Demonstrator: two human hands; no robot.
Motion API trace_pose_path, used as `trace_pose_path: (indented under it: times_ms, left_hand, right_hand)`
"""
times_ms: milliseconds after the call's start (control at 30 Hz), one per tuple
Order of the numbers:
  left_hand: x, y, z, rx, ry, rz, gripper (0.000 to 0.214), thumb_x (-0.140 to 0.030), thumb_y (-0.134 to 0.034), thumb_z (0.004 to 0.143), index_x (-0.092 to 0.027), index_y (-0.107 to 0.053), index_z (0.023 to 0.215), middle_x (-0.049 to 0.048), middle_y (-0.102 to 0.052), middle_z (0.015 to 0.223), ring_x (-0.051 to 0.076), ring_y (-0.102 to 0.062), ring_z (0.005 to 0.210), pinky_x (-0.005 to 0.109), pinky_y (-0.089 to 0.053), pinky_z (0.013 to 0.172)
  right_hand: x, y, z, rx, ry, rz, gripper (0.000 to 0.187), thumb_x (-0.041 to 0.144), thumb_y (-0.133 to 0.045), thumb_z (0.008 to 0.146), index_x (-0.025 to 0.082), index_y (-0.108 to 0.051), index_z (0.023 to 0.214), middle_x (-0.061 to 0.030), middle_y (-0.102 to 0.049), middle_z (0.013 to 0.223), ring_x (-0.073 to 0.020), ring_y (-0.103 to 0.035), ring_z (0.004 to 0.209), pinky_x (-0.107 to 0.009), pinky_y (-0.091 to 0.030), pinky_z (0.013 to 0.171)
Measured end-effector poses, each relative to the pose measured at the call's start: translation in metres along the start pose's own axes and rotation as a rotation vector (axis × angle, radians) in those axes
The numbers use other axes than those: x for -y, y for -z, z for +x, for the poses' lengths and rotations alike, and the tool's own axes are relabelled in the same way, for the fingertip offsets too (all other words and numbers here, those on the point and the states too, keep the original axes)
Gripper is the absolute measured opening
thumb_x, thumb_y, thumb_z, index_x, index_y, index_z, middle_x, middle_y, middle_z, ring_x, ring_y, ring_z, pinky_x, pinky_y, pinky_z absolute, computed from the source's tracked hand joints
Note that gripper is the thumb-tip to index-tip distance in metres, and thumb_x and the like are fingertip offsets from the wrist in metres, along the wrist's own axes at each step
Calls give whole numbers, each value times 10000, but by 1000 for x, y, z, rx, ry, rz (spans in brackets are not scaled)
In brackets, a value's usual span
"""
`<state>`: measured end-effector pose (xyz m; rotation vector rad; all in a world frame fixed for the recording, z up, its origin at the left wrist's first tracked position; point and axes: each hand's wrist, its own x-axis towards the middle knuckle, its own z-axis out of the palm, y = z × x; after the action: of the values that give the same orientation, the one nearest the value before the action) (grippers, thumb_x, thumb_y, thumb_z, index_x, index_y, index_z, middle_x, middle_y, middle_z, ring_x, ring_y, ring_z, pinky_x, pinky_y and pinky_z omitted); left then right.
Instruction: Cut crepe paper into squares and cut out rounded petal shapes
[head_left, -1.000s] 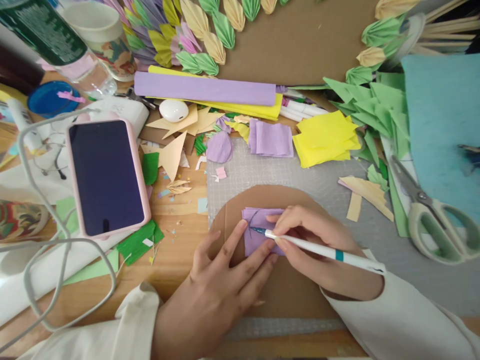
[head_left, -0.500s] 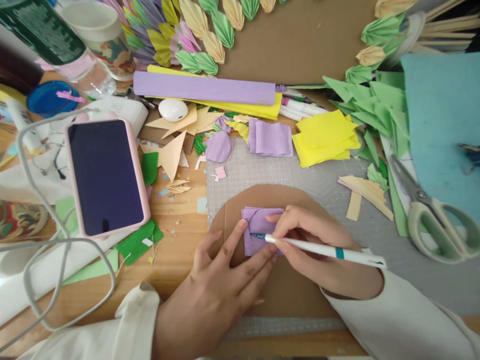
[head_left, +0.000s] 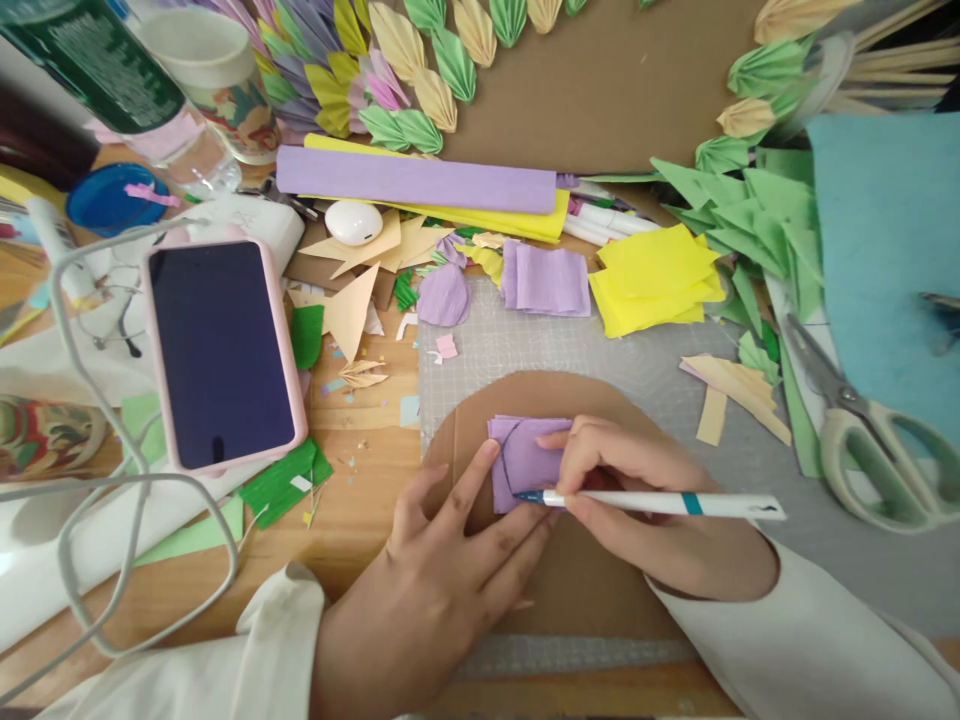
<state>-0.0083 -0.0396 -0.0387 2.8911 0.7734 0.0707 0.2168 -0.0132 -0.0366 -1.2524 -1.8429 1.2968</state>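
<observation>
Lower on the purple paper, the pen tip has travelled down, lengthening its drawn curve.
Toward the left side of the tabletop lies a phone, bare wood showing between it and the left hand, whose spread fingers rest at the paper's left and bottom edges. The paper sits inside the rim of a cardboard disc; its right part is hidden by the right hand, which pinches the pen. Farther right, grey cutting mat shows between disc and scissors.
</observation>
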Motion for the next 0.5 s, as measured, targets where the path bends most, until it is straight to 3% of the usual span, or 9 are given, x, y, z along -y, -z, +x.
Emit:
trace_pose_path:
  times_ms: [167, 367, 500]
  left_hand:
    - [0, -2, -1, -34, 1, -27, 445, -247, -404, 997, -158, -435, 1432, 1, -350, 1562, 469, -203, 1410, 569, -342, 947]
    - [-8, -2, -7, -134, 35, -10, 391, -276, -432, 995, -171, -524, 1360, 7, -516, 1454, 357, -339, 1366, 488, -338, 911]
    - [-12, -5, -8, -158, 57, -8, 382, -301, -451, 989, -168, -560, 1330, 10, -557, 1414, 357, -397, 1315, 449, -344, 842]
  right_hand:
    - [3, -2, 4, -100, -102, 19, 48, 233, -553, 895, 242, -590, 867, -6, -633, 788, -184, -635, 755, -284, -491, 599]
    - [3, -5, 7, -188, -106, 56, 58, 257, -557, 916, 223, -603, 907, -18, -650, 848, -167, -634, 757, -292, -510, 670]
    - [2, -7, 3, -215, -32, 111, 61, 186, -570, 896, 236, -593, 923, -16, -634, 887, -162, -617, 793, -279, -514, 703]
